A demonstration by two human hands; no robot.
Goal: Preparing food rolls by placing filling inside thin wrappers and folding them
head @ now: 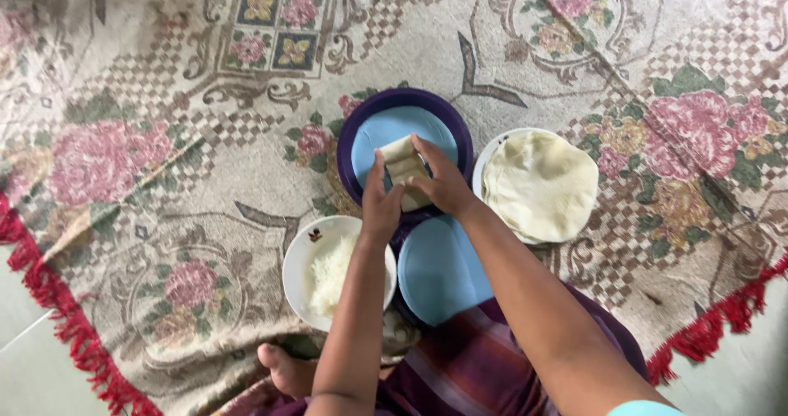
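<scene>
Fingers of left hand (379, 207) and right hand (442, 182) grip a pale, folded dough roll (404, 160) over the blue plate (386, 129).

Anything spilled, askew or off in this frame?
Nothing stands out. Both hands, left and right, press a folded dough roll on the purple plate. The flatbread stack overhangs its white plate slightly; the shredded filling stays inside its bowl.

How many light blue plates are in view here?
2. One blue plate sits inside the purple tray, under the folded wrap both hands are pressing. The other blue plate lies nearer the person, partly hidden by the right forearm.
</scene>
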